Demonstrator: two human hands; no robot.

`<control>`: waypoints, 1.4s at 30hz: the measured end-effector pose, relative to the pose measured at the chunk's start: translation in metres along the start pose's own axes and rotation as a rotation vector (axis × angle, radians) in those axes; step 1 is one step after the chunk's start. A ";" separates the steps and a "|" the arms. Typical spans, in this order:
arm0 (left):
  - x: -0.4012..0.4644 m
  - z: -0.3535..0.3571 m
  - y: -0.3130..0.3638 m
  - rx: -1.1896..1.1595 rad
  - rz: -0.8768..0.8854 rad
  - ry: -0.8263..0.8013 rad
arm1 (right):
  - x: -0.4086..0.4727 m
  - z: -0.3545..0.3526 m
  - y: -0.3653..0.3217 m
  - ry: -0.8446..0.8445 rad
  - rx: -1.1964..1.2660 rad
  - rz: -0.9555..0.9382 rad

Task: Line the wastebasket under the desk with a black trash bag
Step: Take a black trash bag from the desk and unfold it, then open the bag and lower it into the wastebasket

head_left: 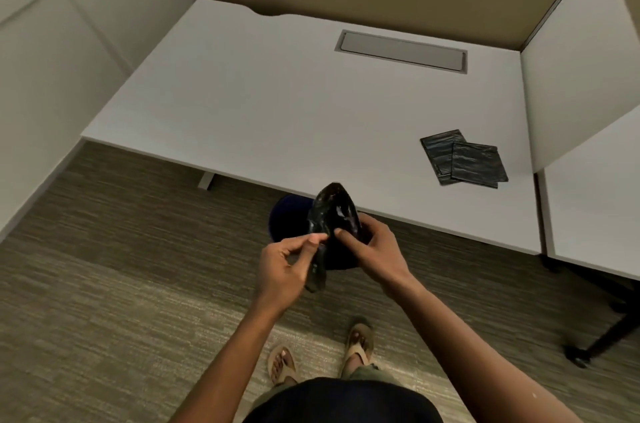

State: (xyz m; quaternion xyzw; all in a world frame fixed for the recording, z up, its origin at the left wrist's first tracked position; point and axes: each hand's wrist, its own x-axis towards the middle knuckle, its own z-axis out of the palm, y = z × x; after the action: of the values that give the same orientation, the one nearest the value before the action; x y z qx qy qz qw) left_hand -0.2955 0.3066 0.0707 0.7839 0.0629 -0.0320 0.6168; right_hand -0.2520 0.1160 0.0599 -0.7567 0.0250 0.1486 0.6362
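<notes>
A folded black trash bag (334, 215) is held up in front of me, above the floor, by both hands. My left hand (287, 263) pinches its lower left edge between thumb and fingers. My right hand (374, 246) grips its right side, thumb on the front. Right behind the bag stands a dark round wastebasket (287, 218) on the carpet, partly under the front edge of the white desk (277, 100). Much of the basket is hidden by the bag and my hands.
Two more folded black bags (464, 159) lie on the desk at the right. A grey cable flap (401, 50) sits at the desk's back. Partition walls enclose the desk. A black chair base (595, 343) stands at the right. My sandalled feet (322, 353) are on the carpet.
</notes>
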 end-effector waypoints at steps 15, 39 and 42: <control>0.041 -0.126 0.019 0.904 0.353 -0.026 | 0.023 -0.035 -0.043 -0.412 -0.030 -0.099; -0.032 -0.092 -0.024 -0.152 -0.056 0.096 | -0.011 -0.015 -0.028 0.063 0.309 0.163; -0.032 -0.089 -0.027 -0.184 -0.123 0.176 | -0.009 -0.021 -0.017 0.182 0.276 0.192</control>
State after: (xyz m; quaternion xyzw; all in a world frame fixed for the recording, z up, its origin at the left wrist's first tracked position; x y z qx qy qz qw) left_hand -0.3330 0.3971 0.0698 0.7186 0.1672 0.0052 0.6750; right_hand -0.2523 0.0978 0.0817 -0.6667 0.1746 0.1349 0.7119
